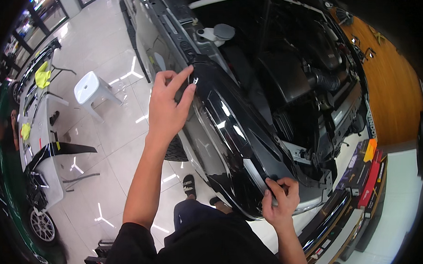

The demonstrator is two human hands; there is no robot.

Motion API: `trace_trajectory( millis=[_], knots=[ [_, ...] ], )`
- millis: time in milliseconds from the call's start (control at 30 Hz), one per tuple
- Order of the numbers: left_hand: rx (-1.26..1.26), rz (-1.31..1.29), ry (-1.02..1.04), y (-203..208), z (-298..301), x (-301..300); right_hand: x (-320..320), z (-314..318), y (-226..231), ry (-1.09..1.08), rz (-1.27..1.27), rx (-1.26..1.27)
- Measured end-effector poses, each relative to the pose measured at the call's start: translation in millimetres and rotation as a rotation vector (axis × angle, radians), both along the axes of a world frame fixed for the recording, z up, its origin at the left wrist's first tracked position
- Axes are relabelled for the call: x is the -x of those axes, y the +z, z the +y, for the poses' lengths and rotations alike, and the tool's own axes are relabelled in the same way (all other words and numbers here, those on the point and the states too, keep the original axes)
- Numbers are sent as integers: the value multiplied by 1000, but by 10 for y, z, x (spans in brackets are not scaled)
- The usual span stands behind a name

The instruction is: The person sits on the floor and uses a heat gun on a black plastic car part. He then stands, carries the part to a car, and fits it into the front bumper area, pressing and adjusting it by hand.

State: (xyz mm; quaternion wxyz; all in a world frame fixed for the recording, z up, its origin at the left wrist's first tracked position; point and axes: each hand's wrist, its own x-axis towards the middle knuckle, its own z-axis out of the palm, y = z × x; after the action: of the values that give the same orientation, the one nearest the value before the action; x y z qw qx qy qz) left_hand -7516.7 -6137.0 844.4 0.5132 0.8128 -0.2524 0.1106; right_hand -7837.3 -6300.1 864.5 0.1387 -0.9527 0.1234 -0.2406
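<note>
A long glossy black headlight (228, 118) sits along the front corner of a car, with bright light reflections on its face. At its far, narrow end is my left hand (170, 104), its thumb and index finger stretched apart and their tips at the edge, beside a small white spot. Near the headlight's lower end my right hand (282, 203) rests with curled fingers. Its thumb and index fingertip are close together at the edge of the black surface, beside a pale strip (255, 174). Whatever lies between those fingertips cannot be made out.
The engine bay (289, 74) stands exposed right of the headlight. A white stool (88, 89) and a table (53, 186) with car parts and yellow cloths are at left, beside a green car (4, 170). Boxes and long parts (359, 200) lie at lower right.
</note>
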Motion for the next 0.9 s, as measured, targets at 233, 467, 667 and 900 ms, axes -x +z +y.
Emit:
trace_trajectory(
  millis=[233, 467, 667, 900],
  knots=[
    [-38, -45, -11, -26, -32, 31, 9, -42, -11, 22, -39, -12],
    [-240, -183, -43, -156, 52, -266, 31, 419, 505, 136, -307, -1089],
    [-293, -205, -31, -286, 103, -568, -217, 1316, 1321, 571, -267, -1463],
    [-94, 0, -94, -290, 130, -555, 698, 935, 1579, 568, -187, -1420]
  ],
)
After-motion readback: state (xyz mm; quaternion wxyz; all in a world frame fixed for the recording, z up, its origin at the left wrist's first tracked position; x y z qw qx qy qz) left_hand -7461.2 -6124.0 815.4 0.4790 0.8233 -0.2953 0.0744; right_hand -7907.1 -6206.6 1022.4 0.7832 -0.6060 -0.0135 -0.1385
